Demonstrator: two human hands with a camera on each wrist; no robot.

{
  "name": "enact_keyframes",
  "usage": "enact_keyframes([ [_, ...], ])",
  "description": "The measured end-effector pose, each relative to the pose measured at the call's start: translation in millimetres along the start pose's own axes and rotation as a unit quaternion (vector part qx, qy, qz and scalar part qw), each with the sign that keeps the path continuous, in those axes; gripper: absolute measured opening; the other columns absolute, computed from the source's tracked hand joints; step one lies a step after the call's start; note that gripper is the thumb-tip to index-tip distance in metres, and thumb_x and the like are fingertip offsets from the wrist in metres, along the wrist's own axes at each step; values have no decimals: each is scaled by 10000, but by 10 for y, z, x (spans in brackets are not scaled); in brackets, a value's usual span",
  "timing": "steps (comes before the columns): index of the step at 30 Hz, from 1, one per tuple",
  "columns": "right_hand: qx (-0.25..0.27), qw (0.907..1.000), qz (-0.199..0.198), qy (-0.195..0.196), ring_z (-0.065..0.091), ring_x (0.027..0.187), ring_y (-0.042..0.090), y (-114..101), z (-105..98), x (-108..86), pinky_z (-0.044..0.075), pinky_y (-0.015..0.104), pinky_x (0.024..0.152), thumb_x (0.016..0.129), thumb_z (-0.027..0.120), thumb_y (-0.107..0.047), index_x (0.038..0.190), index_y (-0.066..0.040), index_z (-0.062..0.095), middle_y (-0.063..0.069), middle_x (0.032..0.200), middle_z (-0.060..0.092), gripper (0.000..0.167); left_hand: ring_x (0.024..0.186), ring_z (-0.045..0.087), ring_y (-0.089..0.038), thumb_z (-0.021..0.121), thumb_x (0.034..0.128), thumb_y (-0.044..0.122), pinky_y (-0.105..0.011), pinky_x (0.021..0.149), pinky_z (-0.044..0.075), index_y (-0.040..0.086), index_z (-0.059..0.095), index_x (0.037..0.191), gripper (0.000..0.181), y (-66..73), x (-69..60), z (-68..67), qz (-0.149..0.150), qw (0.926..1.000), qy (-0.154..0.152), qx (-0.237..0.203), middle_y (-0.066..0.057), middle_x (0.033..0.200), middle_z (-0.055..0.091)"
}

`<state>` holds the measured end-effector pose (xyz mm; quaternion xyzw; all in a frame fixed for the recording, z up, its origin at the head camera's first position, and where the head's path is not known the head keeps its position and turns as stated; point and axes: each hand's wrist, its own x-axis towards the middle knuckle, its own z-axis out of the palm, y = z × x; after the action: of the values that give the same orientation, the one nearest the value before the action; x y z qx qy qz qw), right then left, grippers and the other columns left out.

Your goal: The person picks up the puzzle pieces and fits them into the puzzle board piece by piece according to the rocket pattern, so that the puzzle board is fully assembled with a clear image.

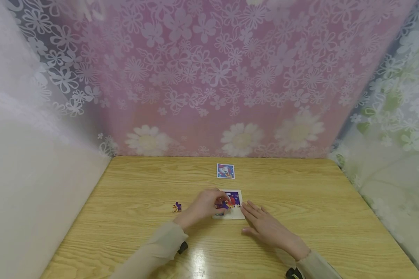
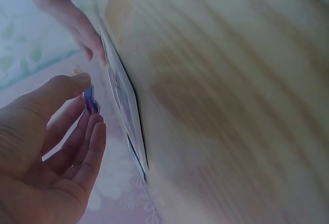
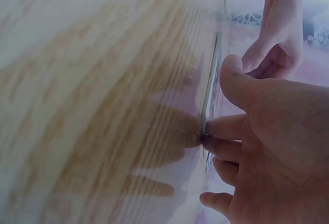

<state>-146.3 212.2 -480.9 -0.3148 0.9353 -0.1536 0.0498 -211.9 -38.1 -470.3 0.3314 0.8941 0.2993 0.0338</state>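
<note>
My left hand [image 1: 203, 203] pinches a purple and orange jigsaw piece [image 1: 225, 204] between thumb and fingers, over the left part of a white-framed puzzle tray [image 1: 235, 214]. In the left wrist view the piece [image 2: 90, 100] is held apart from the tray surface, seen edge-on. Part of the purple picture is in place at the tray's upper side; bare white shows at the lower right. The fingers of my right hand [image 1: 268, 228] lie extended, their tips touching the tray's right edge. Another jigsaw piece [image 1: 177, 207] lies on the table left of my left hand.
A small picture card [image 1: 225, 171] with a white figure on blue lies beyond the tray. The wooden table [image 1: 143, 178] meets a pink flowered cloth [image 1: 202, 77] at the back, with pale walls or cloth on both sides.
</note>
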Motion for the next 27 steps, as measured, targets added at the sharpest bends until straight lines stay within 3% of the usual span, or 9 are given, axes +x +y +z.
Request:
enact_keyframes([
  [7, 60, 9999, 31, -84, 279, 1476, 458, 1, -16, 1, 272, 700, 1126, 1029, 565, -411, 1514, 53, 402, 230, 1581, 371, 691, 807, 611, -42, 837, 852, 149, -146, 718, 512, 100, 730, 1069, 247, 33, 32, 119, 50, 9993, -199, 298, 10, 978, 688],
  [20, 47, 9999, 82, -132, 272, 1482, 451, 14, -12, 6, 265, 692, 1136, 1032, 559, -413, 1518, 53, 395, 225, 1586, 366, 692, 788, 574, -32, 836, 860, 221, -168, 715, 501, 127, 766, 1059, 231, 45, 32, 218, -203, 9976, -144, 639, 26, 959, 678],
  [24, 24, 9999, 91, -134, 276, 1481, 450, 16, -5, 8, 271, 692, 1132, 1031, 556, -423, 1517, 50, 399, 225, 1584, 369, 696, 888, 631, -66, 840, 856, 226, -221, 817, 538, 147, 774, 1074, 242, 42, 32, 213, -279, 9968, -192, 719, 53, 990, 698],
  [27, 5, 9999, 88, -122, 279, 1479, 452, 18, -2, 7, 274, 694, 1130, 1031, 555, -424, 1515, 52, 401, 227, 1583, 370, 696, 1093, 656, -141, 837, 859, 222, -304, 986, 524, 158, 777, 1086, 244, 43, 30, 207, -348, 9966, -226, 716, 66, 1038, 719],
])
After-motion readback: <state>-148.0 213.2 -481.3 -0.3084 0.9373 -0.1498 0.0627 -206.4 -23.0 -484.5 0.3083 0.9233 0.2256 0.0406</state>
